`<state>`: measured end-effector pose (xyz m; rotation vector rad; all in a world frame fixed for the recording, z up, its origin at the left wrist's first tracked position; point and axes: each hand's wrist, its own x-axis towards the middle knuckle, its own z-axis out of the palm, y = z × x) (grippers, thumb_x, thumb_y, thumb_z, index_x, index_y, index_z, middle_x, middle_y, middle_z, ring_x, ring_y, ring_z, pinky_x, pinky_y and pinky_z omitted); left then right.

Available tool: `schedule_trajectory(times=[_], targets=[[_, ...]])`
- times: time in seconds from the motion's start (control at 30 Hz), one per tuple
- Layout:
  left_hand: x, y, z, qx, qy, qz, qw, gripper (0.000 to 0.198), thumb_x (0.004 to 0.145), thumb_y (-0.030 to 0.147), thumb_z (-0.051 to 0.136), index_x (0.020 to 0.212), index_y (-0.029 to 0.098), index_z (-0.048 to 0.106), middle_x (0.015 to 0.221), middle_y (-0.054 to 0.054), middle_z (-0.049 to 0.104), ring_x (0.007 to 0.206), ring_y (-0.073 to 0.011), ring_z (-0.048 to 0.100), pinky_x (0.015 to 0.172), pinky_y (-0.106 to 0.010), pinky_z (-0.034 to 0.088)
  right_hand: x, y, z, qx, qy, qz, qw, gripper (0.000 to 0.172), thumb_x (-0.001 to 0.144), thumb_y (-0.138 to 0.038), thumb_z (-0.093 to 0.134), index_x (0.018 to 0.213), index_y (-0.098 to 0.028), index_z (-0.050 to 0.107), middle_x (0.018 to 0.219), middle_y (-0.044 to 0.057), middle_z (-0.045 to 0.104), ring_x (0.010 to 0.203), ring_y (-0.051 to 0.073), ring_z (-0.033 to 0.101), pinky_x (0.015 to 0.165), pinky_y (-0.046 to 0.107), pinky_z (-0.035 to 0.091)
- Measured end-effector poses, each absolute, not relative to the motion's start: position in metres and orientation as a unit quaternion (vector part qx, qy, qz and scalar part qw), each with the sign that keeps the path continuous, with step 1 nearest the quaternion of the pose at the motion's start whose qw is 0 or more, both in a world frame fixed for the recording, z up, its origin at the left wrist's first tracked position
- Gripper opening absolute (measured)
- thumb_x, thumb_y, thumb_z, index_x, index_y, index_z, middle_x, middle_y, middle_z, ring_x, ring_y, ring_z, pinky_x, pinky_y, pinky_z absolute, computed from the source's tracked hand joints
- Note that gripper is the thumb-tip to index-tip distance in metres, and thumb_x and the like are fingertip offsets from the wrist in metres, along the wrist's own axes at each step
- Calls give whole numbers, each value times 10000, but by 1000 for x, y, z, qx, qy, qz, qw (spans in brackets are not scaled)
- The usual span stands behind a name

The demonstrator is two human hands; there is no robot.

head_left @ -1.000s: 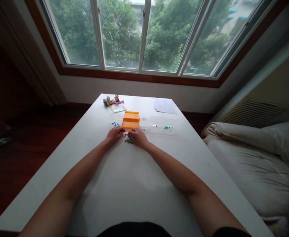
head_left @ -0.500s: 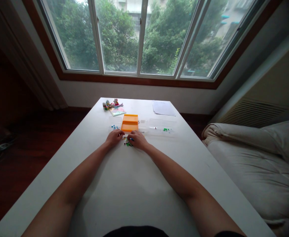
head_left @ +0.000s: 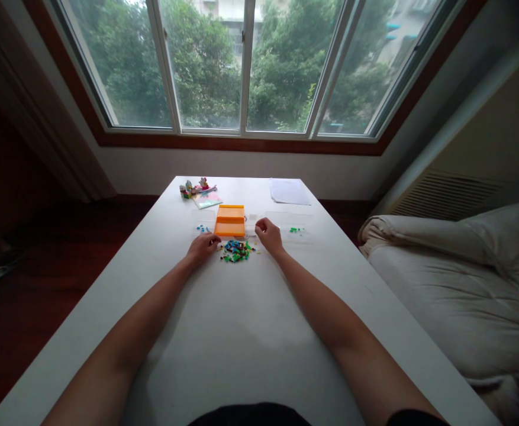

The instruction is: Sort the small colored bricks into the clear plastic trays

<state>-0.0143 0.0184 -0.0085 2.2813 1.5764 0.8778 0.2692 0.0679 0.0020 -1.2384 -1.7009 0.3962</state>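
Note:
A pile of small green, blue and dark pieces (head_left: 237, 251) lies on the white table (head_left: 228, 331). Just left of the pile rests my left hand (head_left: 203, 244), fingers loosely curled near its edge; what they may hold is too small to see. My right hand (head_left: 268, 232) is closed over the near edge of a clear tray, right of the orange open case (head_left: 230, 221), and anything between its fingertips is hidden. Blue pieces (head_left: 203, 228) sit in the clear tray at left, green pieces (head_left: 295, 230) in the one at right.
Small colourful figures (head_left: 197, 188) and a shiny card (head_left: 208, 199) are at the table's far left. White papers (head_left: 289, 191) lie at the far right. Beyond the table is a window (head_left: 245, 77); a covered couch (head_left: 419, 278) stands to the right.
My right hand has moved from over the pile to the right and slightly away from me, uncovering the pile. My left hand has barely moved. The whole view has shifted slightly.

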Motion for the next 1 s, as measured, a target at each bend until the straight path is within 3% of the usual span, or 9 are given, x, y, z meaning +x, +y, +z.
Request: schedule_trajectory(times=[0.23, 0.53, 0.8, 1.0], targets=[[-14, 19, -9, 779, 537, 304, 112, 175, 865, 235, 565, 921, 216, 730, 913, -43, 669, 818, -169, 590, 751, -284, 475, 303, 89, -5, -610, -588, 145, 512, 202, 781, -322, 547, 906, -197, 645, 781, 28, 669, 693, 167, 580, 723, 289, 452], [-14, 18, -8, 779, 539, 299, 116, 177, 859, 234, 572, 932, 210, 731, 904, -43, 674, 807, -168, 591, 753, -291, 482, 304, 85, -4, -604, -628, 96, 480, 234, 848, -272, 496, 997, -173, 647, 873, 72, 676, 753, 188, 579, 777, 321, 463], [-15, 19, -9, 783, 536, 296, 108, 177, 865, 225, 561, 927, 212, 726, 894, -42, 668, 827, -175, 591, 761, -293, 465, 252, 53, 0, -413, -856, 76, 301, 200, 857, -113, 534, 909, -194, 710, 935, 54, 651, 914, 184, 554, 847, 287, 428], [-14, 18, -7, 783, 536, 294, 115, 164, 863, 224, 570, 913, 207, 725, 877, -40, 669, 802, -172, 588, 744, -288, 472, 235, 35, 7, -370, -905, 22, 210, 217, 894, -154, 593, 1017, -235, 752, 1008, 77, 624, 991, 216, 499, 903, 322, 392]])
